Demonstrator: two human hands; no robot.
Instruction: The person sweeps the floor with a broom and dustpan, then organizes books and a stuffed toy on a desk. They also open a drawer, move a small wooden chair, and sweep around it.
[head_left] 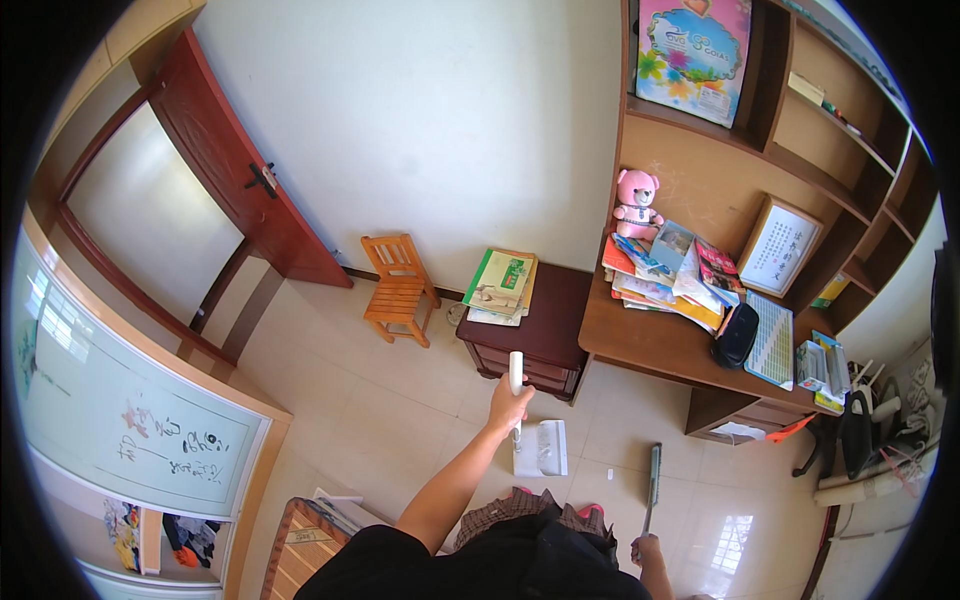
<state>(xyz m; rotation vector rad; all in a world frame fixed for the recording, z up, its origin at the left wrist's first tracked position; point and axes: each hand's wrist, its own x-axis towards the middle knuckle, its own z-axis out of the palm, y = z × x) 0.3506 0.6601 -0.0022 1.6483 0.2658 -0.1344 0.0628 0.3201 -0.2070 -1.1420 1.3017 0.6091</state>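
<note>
My left hand (510, 405) is closed around the upright white handle of a dustpan (528, 458), whose white pan is low at the floor in front of my feet. At the lower right, my right hand (647, 549) grips the thin stick of a broom (655, 474). The broom's narrow grey head points away from me, to the right of the dustpan and apart from it. Between the two, a small white scrap (611, 474) lies on the tiled floor.
Ahead stand a small wooden chair (397, 298) and a dark low cabinet (540, 310) with books on it. To the right is a desk (640, 335) bearing papers, a pink teddy bear (637, 205) and a black case (736, 336). A red door (225, 165) stands ajar at the left.
</note>
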